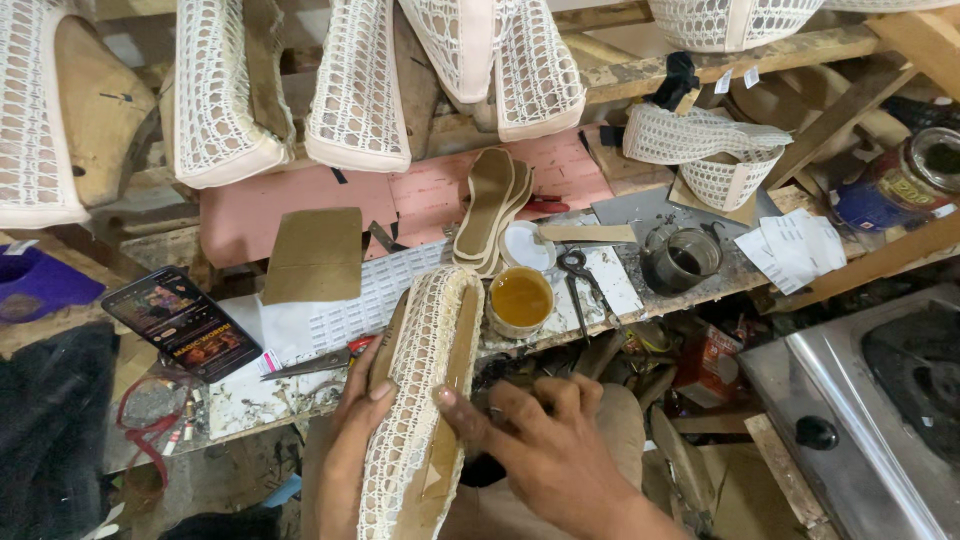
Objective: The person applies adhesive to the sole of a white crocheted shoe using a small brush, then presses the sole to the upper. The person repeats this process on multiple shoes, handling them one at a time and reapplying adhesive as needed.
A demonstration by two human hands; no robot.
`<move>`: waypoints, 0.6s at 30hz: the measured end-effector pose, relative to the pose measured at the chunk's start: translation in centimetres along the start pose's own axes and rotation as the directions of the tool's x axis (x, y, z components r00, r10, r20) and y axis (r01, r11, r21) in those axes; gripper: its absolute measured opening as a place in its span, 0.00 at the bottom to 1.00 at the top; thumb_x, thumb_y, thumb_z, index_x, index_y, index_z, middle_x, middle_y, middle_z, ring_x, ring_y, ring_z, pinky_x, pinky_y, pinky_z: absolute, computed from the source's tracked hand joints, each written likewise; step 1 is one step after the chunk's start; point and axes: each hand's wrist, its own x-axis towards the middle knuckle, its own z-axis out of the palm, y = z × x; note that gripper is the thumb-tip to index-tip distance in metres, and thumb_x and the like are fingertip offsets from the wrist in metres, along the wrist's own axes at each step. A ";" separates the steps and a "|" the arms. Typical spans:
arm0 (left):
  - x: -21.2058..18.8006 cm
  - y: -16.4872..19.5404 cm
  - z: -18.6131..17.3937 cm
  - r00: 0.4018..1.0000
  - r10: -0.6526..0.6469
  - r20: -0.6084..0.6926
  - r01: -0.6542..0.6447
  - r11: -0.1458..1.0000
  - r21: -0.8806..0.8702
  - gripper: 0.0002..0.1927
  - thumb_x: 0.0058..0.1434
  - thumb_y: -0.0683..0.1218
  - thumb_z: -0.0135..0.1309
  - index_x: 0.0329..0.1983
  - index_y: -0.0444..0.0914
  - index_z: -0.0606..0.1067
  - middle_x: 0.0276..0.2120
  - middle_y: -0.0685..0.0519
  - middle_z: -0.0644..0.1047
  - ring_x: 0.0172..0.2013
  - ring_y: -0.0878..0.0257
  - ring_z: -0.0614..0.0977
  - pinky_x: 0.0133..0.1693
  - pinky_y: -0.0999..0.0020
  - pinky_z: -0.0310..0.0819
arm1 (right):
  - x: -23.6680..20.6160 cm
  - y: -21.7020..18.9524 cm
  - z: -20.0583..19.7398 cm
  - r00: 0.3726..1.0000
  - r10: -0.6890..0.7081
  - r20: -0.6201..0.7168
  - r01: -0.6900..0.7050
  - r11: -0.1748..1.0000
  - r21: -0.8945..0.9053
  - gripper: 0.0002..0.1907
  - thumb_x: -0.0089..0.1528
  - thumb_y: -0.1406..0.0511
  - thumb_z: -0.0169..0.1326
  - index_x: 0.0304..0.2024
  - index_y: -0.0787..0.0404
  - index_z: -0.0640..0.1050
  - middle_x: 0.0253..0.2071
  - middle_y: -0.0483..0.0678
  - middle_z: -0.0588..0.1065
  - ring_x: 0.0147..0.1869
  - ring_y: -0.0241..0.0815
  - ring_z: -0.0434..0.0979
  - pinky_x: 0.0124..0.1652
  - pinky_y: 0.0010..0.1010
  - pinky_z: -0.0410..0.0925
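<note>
A shoe upper of white lace mesh on a last with a tan insole board (420, 390) stands lengthwise in my lap, sole side up. My left hand (348, 450) grips it from the left, thumb on the mesh. My right hand (540, 440) presses its fingers against the right edge of the insole board. Just beyond the toe stands an open tin of amber glue (520, 298).
On the workbench (330, 310) lie a lit phone (182, 322), scissors (578, 268), stacked insoles (492, 208), a brown cardboard piece (315, 255), a white lid (525, 245) and a metal cup (685, 258). Lace shoe uppers (355, 90) hang on the rack above. A steel stove (860, 410) sits at right.
</note>
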 end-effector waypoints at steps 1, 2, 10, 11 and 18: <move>0.2 -0.1 -0.3 1.000 -0.024 -0.015 0.024 1.000 0.019 0.39 0.56 0.52 0.46 0.74 0.39 0.61 0.62 0.42 0.75 0.57 0.56 0.78 0.56 0.63 0.68 | -0.1 -0.4 -0.3 1.000 -0.025 -0.006 0.026 0.999 0.025 0.36 0.56 0.69 0.55 0.68 0.40 0.74 0.49 0.39 0.69 0.50 0.43 0.62 0.49 0.44 0.54; 0.3 -0.2 -0.6 1.000 0.002 0.008 -0.002 1.000 0.016 0.39 0.57 0.52 0.46 0.74 0.38 0.60 0.62 0.41 0.74 0.57 0.56 0.78 0.57 0.63 0.68 | -0.2 -0.6 -0.6 0.999 -0.043 -0.016 0.044 0.995 0.090 0.36 0.57 0.70 0.55 0.67 0.37 0.74 0.48 0.38 0.68 0.50 0.43 0.61 0.50 0.42 0.54; 1.3 -1.2 -1.4 0.999 0.025 0.029 -0.026 0.999 0.041 0.40 0.57 0.51 0.49 0.76 0.39 0.60 0.63 0.39 0.73 0.56 0.55 0.77 0.55 0.63 0.68 | 1.3 1.2 -0.4 0.986 0.164 0.010 -0.163 0.973 0.165 0.38 0.54 0.75 0.53 0.67 0.44 0.74 0.49 0.45 0.68 0.51 0.50 0.62 0.54 0.42 0.56; 1.2 -1.0 -1.3 0.999 0.013 0.040 -0.016 0.997 0.070 0.41 0.57 0.51 0.49 0.75 0.40 0.60 0.63 0.40 0.73 0.57 0.56 0.76 0.56 0.64 0.67 | 1.3 1.1 -0.4 0.992 0.129 -0.003 -0.128 0.981 0.143 0.37 0.54 0.74 0.54 0.66 0.43 0.75 0.49 0.44 0.69 0.50 0.49 0.62 0.53 0.42 0.55; -0.7 0.7 0.0 0.997 0.050 0.051 -0.050 0.999 -0.010 0.40 0.57 0.50 0.47 0.75 0.37 0.60 0.64 0.43 0.73 0.59 0.58 0.76 0.58 0.65 0.67 | 0.0 -1.2 -1.0 0.993 -0.054 -0.104 0.066 0.992 0.108 0.32 0.57 0.68 0.56 0.63 0.37 0.77 0.46 0.36 0.66 0.48 0.43 0.59 0.52 0.43 0.53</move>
